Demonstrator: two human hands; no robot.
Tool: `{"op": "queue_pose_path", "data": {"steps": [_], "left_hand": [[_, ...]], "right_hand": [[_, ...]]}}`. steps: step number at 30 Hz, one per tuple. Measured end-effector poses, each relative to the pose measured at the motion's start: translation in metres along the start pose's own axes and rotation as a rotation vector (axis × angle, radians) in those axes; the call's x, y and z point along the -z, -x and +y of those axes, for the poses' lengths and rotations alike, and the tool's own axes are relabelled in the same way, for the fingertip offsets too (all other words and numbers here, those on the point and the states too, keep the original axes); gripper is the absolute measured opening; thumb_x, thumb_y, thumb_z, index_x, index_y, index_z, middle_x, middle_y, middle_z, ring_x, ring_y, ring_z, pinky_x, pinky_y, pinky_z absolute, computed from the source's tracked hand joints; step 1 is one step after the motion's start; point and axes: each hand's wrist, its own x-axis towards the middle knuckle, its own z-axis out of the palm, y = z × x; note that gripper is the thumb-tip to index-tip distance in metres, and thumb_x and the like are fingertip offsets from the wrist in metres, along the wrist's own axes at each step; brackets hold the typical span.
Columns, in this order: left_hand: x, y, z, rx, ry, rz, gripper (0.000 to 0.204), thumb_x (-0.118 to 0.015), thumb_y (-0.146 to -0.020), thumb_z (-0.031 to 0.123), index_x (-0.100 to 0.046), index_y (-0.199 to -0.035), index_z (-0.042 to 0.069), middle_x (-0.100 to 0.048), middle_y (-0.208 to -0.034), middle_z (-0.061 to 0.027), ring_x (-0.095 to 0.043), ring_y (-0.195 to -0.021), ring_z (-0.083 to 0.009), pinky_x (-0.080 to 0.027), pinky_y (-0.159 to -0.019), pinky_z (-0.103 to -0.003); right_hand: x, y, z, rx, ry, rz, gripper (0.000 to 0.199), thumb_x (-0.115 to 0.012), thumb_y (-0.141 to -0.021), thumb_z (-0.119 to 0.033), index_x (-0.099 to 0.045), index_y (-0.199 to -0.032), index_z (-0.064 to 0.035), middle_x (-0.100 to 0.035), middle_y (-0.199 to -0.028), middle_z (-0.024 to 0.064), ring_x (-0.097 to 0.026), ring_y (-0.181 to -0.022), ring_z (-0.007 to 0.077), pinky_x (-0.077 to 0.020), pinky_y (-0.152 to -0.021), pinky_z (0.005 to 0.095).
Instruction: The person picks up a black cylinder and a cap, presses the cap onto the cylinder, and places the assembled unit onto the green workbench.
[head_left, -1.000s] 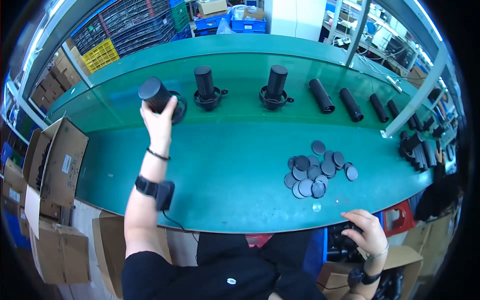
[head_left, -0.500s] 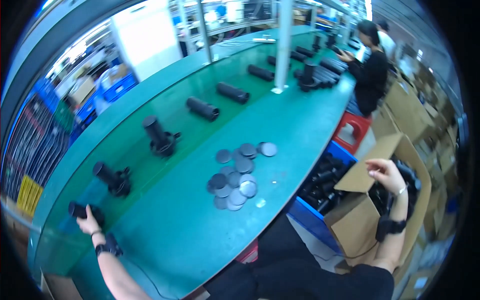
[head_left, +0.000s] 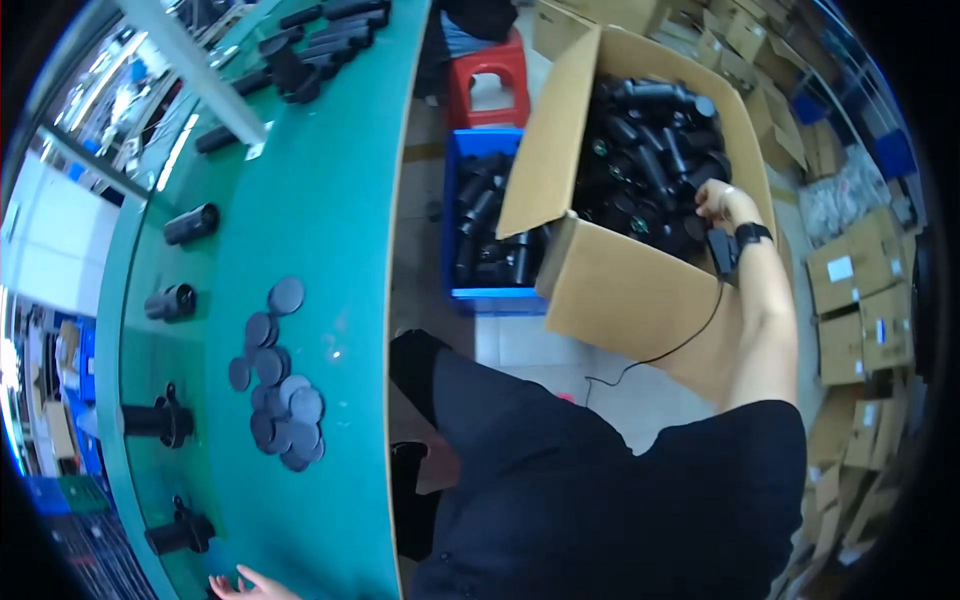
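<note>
My right hand [head_left: 728,205] is inside the cardboard box [head_left: 640,290], its fingers curled together against the black plastic parts [head_left: 650,150] piled there. What those fingers hold, if anything, is hidden. At the lower left, my left hand [head_left: 252,586] is partly cut off by the picture's edge, with the visible fingers apart. Just beyond it, a black tube with a flanged end [head_left: 180,533] lies on the bench. Farther up the same side come another flanged tube [head_left: 160,420] and a short black cylinder [head_left: 172,302]. Grey-black discs [head_left: 285,405] lie in a loose cluster mid-bench.
The green bench [head_left: 340,250] runs along my left, with a metal post [head_left: 200,80] rising from it. A blue crate [head_left: 500,297] of black parts stands between bench and box. Beyond it is a red stool [head_left: 490,75] with a seated person. Cartons [head_left: 860,300] are stacked at right.
My view has swung right toward the box. My right hand has gone from above the box down onto its parts. My left hand, earlier around a black cylinder, now shows spread fingers.
</note>
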Motion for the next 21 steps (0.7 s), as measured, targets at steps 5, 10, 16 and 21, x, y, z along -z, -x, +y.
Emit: {"op": "queue_pose_path", "data": {"steps": [5,10,16,21], "left_hand": [[-0.035,-0.007,0.088,-0.221,0.214,-0.267,0.034,-0.057,-0.095,0.009,-0.051,-0.128,0.003,-0.049,-0.13,-0.0113,-0.052,-0.111,-0.0235,-0.044,-0.085,-0.035],[-0.038,-0.004,0.155,-0.391,0.255,-0.398,0.029,-0.055,-0.092,0.003,-0.056,-0.121,0.003,-0.048,-0.125,-0.0122,-0.049,-0.112,-0.0256,-0.043,-0.083,-0.036],[-0.043,0.004,0.19,-0.381,0.339,-0.493,0.023,-0.061,-0.081,-0.002,-0.062,-0.103,0.003,-0.046,-0.122,-0.0166,-0.05,-0.108,-0.0318,-0.042,-0.088,-0.038],[-0.028,-0.002,0.21,-0.305,0.425,-0.55,0.02,-0.063,-0.078,-0.004,-0.062,-0.097,0.003,-0.05,-0.113,-0.0139,-0.052,-0.105,-0.0302,-0.043,-0.091,-0.039]], "right_hand": [[-0.014,-0.001,0.008,0.006,0.18,-0.267,0.065,-0.069,-0.08,-0.011,-0.047,-0.142,-0.0187,-0.064,-0.124,0.014,-0.067,-0.105,0.0325,-0.0567,-0.084,0.0419],[-0.012,0.016,-0.01,0.142,0.155,-0.346,0.079,-0.079,-0.067,-0.027,-0.049,-0.139,-0.0189,-0.068,-0.102,0.0137,-0.066,-0.08,0.0268,-0.0564,-0.063,0.0402],[-0.015,-0.005,0.008,0.062,-0.022,-0.376,0.054,-0.078,-0.074,-0.015,-0.061,-0.125,-0.0173,-0.07,-0.088,0.0095,-0.068,-0.067,0.0206,-0.0544,-0.054,0.0358],[0.072,0.079,-0.055,0.418,0.108,0.067,0.051,-0.074,-0.069,-0.011,-0.061,-0.117,-0.0045,-0.066,-0.081,0.0123,-0.064,-0.056,0.0211,-0.0534,-0.047,0.0334]]}}
